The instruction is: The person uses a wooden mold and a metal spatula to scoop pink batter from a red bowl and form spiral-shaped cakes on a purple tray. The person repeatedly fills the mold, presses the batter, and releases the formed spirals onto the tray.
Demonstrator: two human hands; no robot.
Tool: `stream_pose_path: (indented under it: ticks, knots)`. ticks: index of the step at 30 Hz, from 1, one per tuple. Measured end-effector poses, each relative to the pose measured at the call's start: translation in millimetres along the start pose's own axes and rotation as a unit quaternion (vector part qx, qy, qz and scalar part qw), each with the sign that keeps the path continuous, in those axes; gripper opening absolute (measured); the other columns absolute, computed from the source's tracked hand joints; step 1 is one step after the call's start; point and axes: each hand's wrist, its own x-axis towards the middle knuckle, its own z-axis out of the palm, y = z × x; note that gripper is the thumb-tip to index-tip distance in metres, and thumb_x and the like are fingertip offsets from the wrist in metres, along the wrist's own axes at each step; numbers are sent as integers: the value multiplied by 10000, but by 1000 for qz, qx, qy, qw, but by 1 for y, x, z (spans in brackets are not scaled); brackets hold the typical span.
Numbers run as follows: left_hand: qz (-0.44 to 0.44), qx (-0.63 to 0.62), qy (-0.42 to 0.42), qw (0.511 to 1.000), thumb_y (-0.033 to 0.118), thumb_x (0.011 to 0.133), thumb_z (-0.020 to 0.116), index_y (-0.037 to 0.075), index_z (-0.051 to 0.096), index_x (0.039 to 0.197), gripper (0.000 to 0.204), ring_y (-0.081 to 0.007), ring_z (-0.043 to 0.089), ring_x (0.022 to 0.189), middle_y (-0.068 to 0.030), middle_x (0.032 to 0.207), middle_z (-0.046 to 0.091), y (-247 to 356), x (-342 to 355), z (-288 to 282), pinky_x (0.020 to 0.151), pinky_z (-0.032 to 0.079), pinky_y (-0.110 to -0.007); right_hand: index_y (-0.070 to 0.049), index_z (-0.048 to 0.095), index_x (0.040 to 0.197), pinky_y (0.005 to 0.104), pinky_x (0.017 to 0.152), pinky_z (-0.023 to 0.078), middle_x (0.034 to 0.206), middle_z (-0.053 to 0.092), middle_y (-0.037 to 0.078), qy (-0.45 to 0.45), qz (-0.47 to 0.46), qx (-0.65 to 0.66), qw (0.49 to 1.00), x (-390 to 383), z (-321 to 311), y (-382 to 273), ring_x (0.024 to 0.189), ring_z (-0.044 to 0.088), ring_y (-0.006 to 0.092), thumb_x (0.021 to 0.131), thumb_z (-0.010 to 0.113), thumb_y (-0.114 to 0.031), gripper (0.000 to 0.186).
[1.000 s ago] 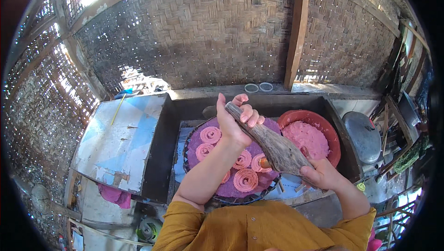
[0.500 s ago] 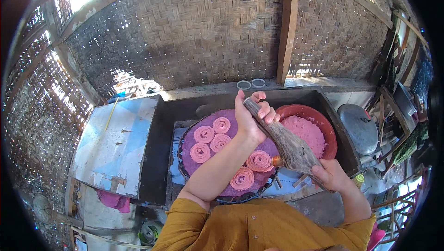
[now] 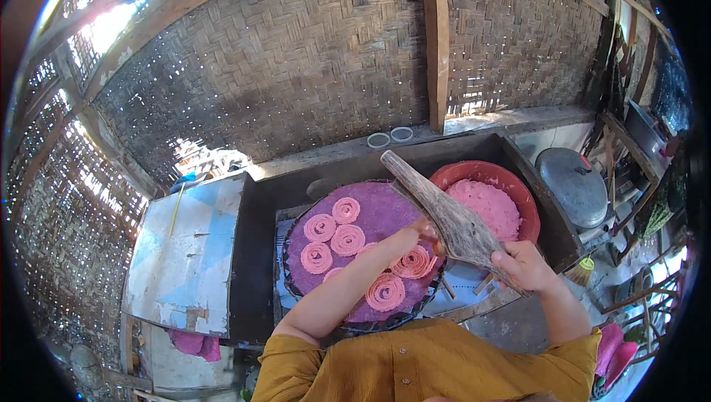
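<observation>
My right hand (image 3: 518, 265) grips the lower end of a long weathered wooden tool (image 3: 466, 228), tilted with its upper end toward the back. My left hand (image 3: 419, 233) is beneath the tool beside an orange-brown fitting (image 3: 437, 248), its fingers mostly hidden. Below lies a round dark-rimmed tray covered in purple material (image 3: 315, 217), bearing several pink spiral coils (image 3: 384, 292), some partly behind my left forearm. A red basin (image 3: 525, 198) of pink paste (image 3: 481, 206) stands behind the tool's right side.
A dark trough (image 3: 248, 261) surrounds the tray and basin. A blue-and-white board (image 3: 170, 254) is at left, a large metal pot (image 3: 570, 195) at right. Two small rings (image 3: 401, 133) sit on the back ledge. Woven walls (image 3: 311, 61) enclose the space.
My left hand has left the tool's upper end and moved down beneath it, toward the fitting. My right hand still holds the lower end, slightly further left in view.
</observation>
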Motion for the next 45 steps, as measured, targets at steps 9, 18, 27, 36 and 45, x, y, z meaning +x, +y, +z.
stream_pose_path:
  ticks: [9, 18, 27, 36, 45]
  knots:
    - [-55, 18, -8, 998, 555, 900, 229, 36, 586, 991, 636, -199, 517, 973, -89, 946, 613, -15, 18, -8, 913, 342, -350, 43, 582, 797, 276, 451, 458, 590, 571, 64, 47, -5, 55, 997, 10, -4, 13, 483, 566, 131, 874, 499, -292, 354]
    - [-34, 296, 80, 951, 657, 838, 178, 71, 627, 1006, 758, -307, 478, 1060, -110, 1022, 615, -56, 39, -42, 980, 252, -427, 29, 569, 762, 262, 437, 441, 590, 561, 50, 56, -21, 134, 989, 11, -6, 20, 471, 538, 115, 886, 480, -254, 321]
    - [-62, 393, 147, 906, 648, 832, 212, 146, 685, 923, 695, -322, 363, 1140, -29, 1125, 578, -42, 18, -43, 959, 217, -498, 35, 566, 749, 269, 433, 436, 589, 559, 52, 55, -18, 144, 988, 5, -5, 25, 469, 541, 118, 884, 477, -243, 322]
    - [86, 478, 130, 864, 469, 879, 369, 182, 555, 1152, 437, -282, 363, 1098, 23, 1118, 588, -50, -10, -47, 958, 198, -444, 42, 560, 782, 267, 431, 441, 592, 560, 56, 51, -28, 147, 987, 2, -5, 26, 465, 543, 124, 891, 461, -222, 303]
    - [241, 690, 56, 680, 398, 858, 449, 173, 547, 1166, 394, -300, 393, 1096, -31, 1347, 362, -42, -32, -48, 893, 296, -459, 37, 556, 850, 249, 435, 438, 609, 556, 51, 40, -27, 181, 982, -2, -2, 27, 473, 530, 111, 902, 443, -239, 303]
